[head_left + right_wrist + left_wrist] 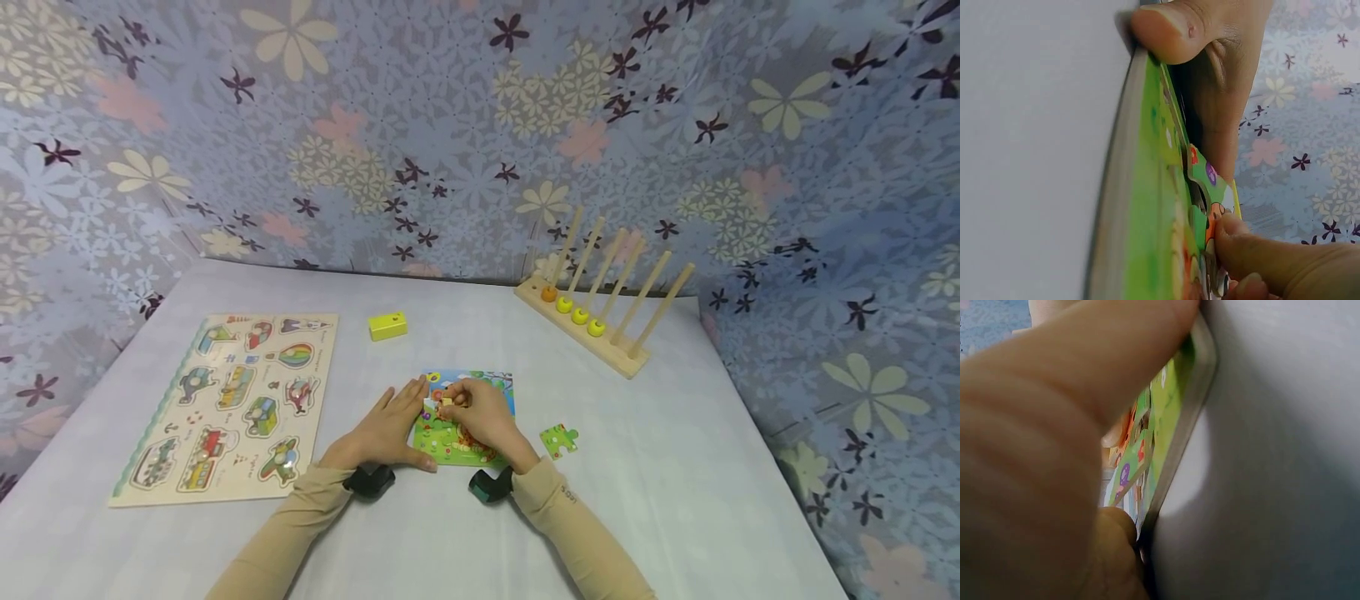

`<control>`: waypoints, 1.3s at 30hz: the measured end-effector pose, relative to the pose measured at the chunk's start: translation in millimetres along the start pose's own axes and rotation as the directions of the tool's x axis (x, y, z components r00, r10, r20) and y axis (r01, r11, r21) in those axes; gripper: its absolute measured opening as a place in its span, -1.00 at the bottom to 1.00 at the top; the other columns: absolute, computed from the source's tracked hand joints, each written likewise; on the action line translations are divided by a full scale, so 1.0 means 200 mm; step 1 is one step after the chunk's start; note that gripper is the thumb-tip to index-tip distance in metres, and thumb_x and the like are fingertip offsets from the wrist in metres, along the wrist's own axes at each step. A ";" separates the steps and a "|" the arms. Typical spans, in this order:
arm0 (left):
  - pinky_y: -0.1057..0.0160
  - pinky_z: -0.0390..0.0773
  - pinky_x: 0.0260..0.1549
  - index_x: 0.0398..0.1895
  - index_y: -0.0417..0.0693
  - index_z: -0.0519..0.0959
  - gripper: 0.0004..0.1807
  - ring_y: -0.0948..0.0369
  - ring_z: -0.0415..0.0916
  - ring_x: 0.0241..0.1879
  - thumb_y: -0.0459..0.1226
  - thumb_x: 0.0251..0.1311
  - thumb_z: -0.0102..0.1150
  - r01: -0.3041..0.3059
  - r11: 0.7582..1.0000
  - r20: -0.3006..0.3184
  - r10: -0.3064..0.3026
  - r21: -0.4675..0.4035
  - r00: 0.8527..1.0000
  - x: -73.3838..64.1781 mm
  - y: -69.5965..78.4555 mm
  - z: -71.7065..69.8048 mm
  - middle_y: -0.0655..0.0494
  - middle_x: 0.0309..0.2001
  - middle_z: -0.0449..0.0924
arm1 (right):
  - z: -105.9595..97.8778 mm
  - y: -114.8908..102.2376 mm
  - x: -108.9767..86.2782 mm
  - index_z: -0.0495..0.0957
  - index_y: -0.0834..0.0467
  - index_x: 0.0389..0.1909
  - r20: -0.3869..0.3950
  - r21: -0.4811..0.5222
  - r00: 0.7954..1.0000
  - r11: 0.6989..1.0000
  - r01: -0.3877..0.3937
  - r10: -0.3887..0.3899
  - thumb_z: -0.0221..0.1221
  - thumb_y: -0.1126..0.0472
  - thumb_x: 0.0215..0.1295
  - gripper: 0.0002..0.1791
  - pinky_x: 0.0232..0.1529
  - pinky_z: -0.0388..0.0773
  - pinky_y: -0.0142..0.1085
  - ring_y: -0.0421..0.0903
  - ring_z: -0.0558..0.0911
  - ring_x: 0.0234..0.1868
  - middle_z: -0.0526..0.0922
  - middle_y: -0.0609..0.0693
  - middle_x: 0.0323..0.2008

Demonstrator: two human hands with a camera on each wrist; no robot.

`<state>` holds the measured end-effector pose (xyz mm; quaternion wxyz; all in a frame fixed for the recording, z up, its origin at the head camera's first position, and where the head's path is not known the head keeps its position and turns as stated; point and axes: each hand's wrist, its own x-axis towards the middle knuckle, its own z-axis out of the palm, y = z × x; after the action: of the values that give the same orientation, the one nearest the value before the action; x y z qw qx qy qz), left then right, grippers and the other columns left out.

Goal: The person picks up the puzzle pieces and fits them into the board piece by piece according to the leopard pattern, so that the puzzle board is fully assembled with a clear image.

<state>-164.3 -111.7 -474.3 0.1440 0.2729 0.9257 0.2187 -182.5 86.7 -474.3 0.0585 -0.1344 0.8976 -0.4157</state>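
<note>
A small jigsaw puzzle [442,450] with a green, animal-themed picture lies flat on the table. My left hand [386,427] rests along its left edge, fingers stretched out and thumb at the near corner. Over the middle of the picture, my right hand [483,412] pinches a puzzle piece [1211,176] between thumb and fingers. That piece is tilted up from the puzzle, with orange, green and a purple spot on it; the fingertips cover part of it. Right of the puzzle lies a loose green puzzle piece [558,440].
At the left is a large wooden peg puzzle board [251,450] with vehicle pictures. A yellow block [387,326] sits behind the jigsaw. A wooden rack [630,360] with upright pegs and several beads stands at the back right, near the flowered curtain [450,150].
</note>
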 end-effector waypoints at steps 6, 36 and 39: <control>-0.22 -0.24 0.49 0.51 -0.36 -0.20 0.37 -0.11 -0.28 0.55 0.18 -0.12 0.42 0.009 1.000 0.005 -0.009 -0.015 1.000 0.00 0.00 0.00 -0.23 0.55 -0.26 | 0.01 0.01 0.01 0.62 0.15 -0.21 0.010 -0.025 0.999 0.999 -0.030 0.030 0.34 0.16 0.18 -0.79 -0.27 0.56 -0.33 -0.17 0.59 -0.31 0.65 0.01 -0.30; -0.21 -0.26 0.49 0.52 -0.28 -0.16 0.33 -0.12 -0.29 0.55 0.19 -0.12 0.42 0.004 1.000 0.009 -0.004 -0.012 1.000 0.01 0.00 0.00 -0.22 0.56 -0.30 | -0.09 0.09 0.02 0.57 0.26 -0.06 0.127 0.237 0.992 0.971 -0.035 0.004 0.17 0.24 0.35 -0.78 -0.52 0.53 -0.39 -0.20 0.53 -0.52 0.62 0.14 -0.34; -0.22 -0.25 0.49 0.52 -0.28 -0.16 0.35 -0.13 -0.28 0.55 0.20 -0.14 0.42 0.003 1.000 0.006 -0.003 -0.001 1.000 0.00 0.00 0.00 -0.23 0.55 -0.29 | -0.19 0.14 0.01 0.54 0.31 0.00 0.117 0.296 0.993 0.954 -0.053 0.019 0.13 0.24 0.38 -0.73 -0.49 0.58 -0.36 -0.16 0.58 -0.48 0.64 0.25 -0.27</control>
<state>-164.1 -111.0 -474.6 0.1474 0.2720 0.9257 0.2178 -197.8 131.7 -470.4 0.1365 -0.1308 0.8221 -0.5370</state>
